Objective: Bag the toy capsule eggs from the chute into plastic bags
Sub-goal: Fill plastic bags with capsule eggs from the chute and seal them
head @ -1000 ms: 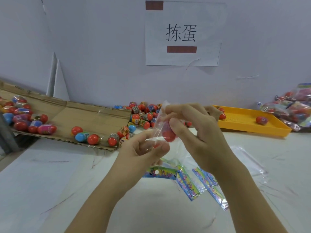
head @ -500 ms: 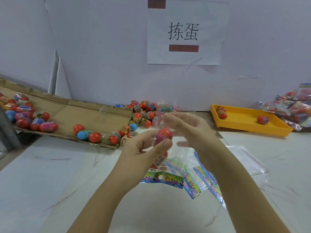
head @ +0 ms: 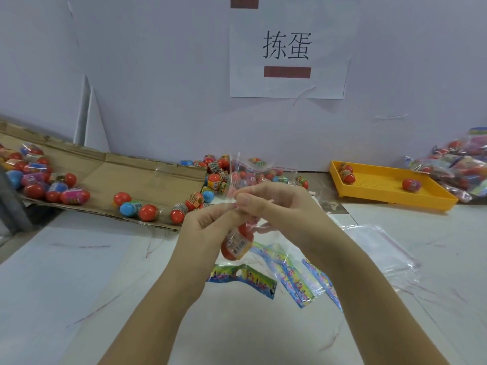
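A clear plastic bag [head: 247, 172] stands up between my two hands above the table's middle, its open top edge pointing at the wall. Inside its lower part hangs a red capsule egg [head: 235, 243] with a printed band. My left hand [head: 208, 227] pinches the bag's left side just above the egg. My right hand [head: 276, 204] pinches the bag from the right, thumb against fingers. Loose red and blue eggs [head: 137, 209] lie on the cardboard chute [head: 147, 177] at the left, and more are piled at its end [head: 216, 175].
A yellow tray [head: 390, 191] at the back right holds three eggs. Filled bags [head: 458, 164] are heaped at the far right. Colourful printed header cards [head: 290, 280] lie under my wrists, and a stack of clear empty bags [head: 382, 246] lies to their right.
The egg has dropped from the bag's mouth down into its lower part. Both hands have shifted to pinching the bag above the egg, and the bag's top now stands upright.
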Motion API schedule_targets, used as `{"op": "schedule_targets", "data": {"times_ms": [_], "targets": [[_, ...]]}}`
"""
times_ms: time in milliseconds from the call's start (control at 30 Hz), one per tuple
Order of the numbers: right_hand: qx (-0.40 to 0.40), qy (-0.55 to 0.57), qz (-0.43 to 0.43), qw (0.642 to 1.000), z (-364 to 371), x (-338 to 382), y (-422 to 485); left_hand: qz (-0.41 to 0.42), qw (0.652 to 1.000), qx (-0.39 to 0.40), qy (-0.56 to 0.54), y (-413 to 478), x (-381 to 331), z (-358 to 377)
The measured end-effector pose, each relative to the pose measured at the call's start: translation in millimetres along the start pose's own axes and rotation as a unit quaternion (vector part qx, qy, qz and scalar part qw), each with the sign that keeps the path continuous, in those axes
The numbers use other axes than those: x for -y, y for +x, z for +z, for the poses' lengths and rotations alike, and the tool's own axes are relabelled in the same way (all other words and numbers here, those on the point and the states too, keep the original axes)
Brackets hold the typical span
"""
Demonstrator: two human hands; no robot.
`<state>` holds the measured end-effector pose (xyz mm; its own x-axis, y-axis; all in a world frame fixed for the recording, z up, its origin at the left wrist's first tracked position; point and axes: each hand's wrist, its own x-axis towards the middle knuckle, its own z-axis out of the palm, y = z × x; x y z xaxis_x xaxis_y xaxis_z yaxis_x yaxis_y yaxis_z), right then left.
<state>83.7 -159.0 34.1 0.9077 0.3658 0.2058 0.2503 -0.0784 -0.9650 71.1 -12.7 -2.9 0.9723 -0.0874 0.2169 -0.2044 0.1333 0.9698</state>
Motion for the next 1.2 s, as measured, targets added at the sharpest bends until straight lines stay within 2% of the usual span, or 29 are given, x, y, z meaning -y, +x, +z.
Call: {"op": "schedule_targets", "data": {"times_ms": [300,467,600,700,800,900,967,1067,1100,1133,1200], "targets": [[-0.044,-0.057,0.019,0.997,3,-6,3,0.015,0.998,-0.048,0.027,0,4,1],[-0.034,-0.044,0.026,0.998,7,-9,4,-0.002,0.989,-0.146,0.0,3,2,0],[-0.013,-0.024,0.037,0.999,2,-10,4,-0.009,0.988,-0.153,-0.012,4,4,0],[-0.014,0.006,0.009,1.0,-2,-10,3,-0.022,0.988,-0.131,-0.081,7,8,-3],[-0.075,0.066,-0.035,0.994,-4,-13,5,-0.053,0.985,-0.063,-0.154,11,7,-8],[-0.131,0.085,-0.056,0.986,-1,-20,8,-0.095,0.985,0.017,-0.141,12,9,-8],[-0.137,0.087,-0.053,0.985,8,-19,11,-0.09,0.987,-0.006,-0.137,12,12,-5],[-0.174,0.117,-0.015,0.978,14,-26,24,-0.06,0.976,-0.106,-0.183,16,9,-12],[-0.19,0.097,-0.002,0.977,16,-29,30,-0.045,0.969,-0.127,-0.205,20,9,-18],[-0.193,0.018,-0.005,0.981,19,-30,36,-0.033,0.963,-0.142,-0.226,20,6,-24],[-0.117,-0.25,-0.023,0.961,29,-45,50,-0.013,0.96,-0.154,-0.234,21,3,-32]]}}
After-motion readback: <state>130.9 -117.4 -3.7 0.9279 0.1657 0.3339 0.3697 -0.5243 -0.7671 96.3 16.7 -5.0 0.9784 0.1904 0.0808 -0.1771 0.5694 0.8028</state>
